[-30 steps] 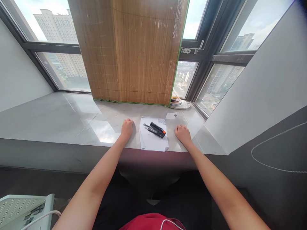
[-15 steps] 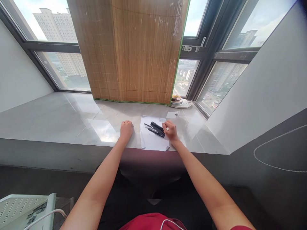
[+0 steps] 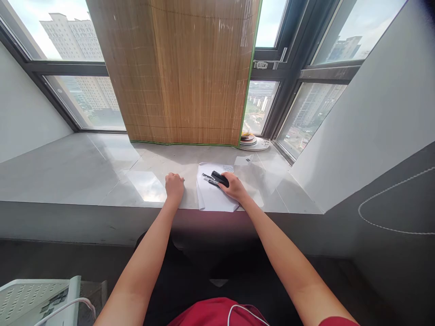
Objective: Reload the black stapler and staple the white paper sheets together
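Note:
My right hand [image 3: 235,188] is closed around the rear end of a black stapler [image 3: 219,177], which lies over white sheets of paper [image 3: 217,201]. A slim pen [image 3: 208,177] rests beside the stapler's lower arm, on the same sheets. Part of the stapler is hidden under my fingers. To the left of the paper, my left hand [image 3: 174,186] rests on the tiled sill [image 3: 112,181], its fingers curled in. Whether anything is inside those fingers I cannot make out.
A small white slip [image 3: 242,160] with tiny dark pieces [image 3: 248,159] lies behind the paper. Stacked plates [image 3: 253,142] stand by the window corner. A bamboo blind [image 3: 190,72] hangs at the back. At lower left is a pale perforated plastic item [image 3: 34,294] with a white cable.
My right hand has gone from hovering at the stapler's edge to wrapping round it, and the stapler's arms look closer together. My left hand stays on the sill. The view has shifted slightly.

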A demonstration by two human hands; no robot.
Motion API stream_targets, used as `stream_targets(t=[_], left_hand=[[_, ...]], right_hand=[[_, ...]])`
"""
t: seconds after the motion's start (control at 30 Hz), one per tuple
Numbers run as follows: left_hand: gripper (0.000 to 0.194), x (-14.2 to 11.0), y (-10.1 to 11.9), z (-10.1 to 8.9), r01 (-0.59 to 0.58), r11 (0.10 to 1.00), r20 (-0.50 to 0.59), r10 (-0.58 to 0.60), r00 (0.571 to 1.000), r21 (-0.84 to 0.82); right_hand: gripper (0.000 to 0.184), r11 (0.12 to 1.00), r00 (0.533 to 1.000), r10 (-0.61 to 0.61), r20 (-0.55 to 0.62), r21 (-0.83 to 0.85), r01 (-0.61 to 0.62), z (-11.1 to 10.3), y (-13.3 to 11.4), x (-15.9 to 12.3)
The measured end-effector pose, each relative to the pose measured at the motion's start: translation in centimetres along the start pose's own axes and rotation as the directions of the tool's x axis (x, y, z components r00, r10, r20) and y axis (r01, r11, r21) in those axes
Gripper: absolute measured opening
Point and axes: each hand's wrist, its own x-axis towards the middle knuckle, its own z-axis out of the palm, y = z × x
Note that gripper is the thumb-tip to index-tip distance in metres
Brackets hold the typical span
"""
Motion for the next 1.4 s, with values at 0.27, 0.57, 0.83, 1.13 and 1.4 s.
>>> stream_targets(t=[0.27,0.57,0.83,1.13,1.4], left_hand=[[0.042,-1.0,-0.9,0.2,0.033,0.999,-0.1,-0.035,0.994,-0.023],[0.04,-1.8,-2.0,0.9,-0.064,0.993,-0.078,0.056,0.995,-0.1],[0.024,-1.0,-2.3,1.5,-0.175,0.962,-0.145,0.146,0.979,-0.211],[0.018,0.0,0.2,1.5,-0.296,0.694,-0.246,0.174,0.954,-0.656],[0.043,1.3,2.8,3.3,-0.199,0.363,-0.133,0.199,0.971,-0.91]], right_hand=[[0.024,1.0,0.999,-0.008,0.033,-0.004,0.008,-0.1,0.2,0.0],[0.026,1.0,0.999,0.014,0.051,0.012,-0.014,-0.1,0.4,0.0],[0.023,1.0,0.999,0.005,0.046,0.026,-0.006,0.1,0.7,0.0],[0.024,0.998,0.999,-0.034,0.025,0.056,0.032,0.2,0.9,0.1],[0.022,0.999,0.999,-0.027,0.036,0.032,0.026,0.0,0.8,0.1]])
